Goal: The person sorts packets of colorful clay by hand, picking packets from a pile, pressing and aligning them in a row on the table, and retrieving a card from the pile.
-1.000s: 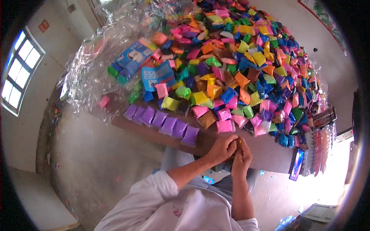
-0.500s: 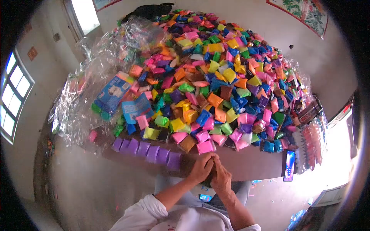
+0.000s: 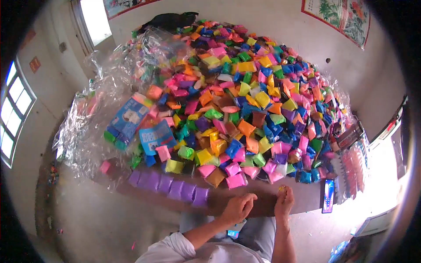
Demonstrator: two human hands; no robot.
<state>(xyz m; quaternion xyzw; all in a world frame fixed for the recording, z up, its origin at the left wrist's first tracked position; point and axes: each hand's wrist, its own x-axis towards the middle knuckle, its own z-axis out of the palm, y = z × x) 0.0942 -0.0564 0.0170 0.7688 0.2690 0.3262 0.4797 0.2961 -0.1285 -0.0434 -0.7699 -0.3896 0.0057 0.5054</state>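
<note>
My left hand (image 3: 239, 208) is over the table's front edge, thumb and fingers pressed together; whatever it may hold is hidden. To its right, my right hand (image 3: 284, 203) is raised and closed, with a tiny yellowish bit at its fingertips, too small to name. A gap separates the two hands. Left of them, a row of purple packets (image 3: 176, 191) lies along the table edge. Just beyond the hands are a pink packet (image 3: 237, 180) and a brown packet (image 3: 215, 178), at the front of a big heap of colourful packets (image 3: 245, 105).
Clear plastic wrapping (image 3: 83, 136) spreads over the left side of the heap. Two blue printed packages (image 3: 157, 137) (image 3: 128, 115) rest there. A phone (image 3: 328, 196) lies at the table's right edge, near some pale red plastic packs (image 3: 352, 168). A black bag (image 3: 169, 21) sits at the back.
My hands were together at the table edge and have come apart, the right one moving to the right. The view has shifted slightly, so the heap appears lower.
</note>
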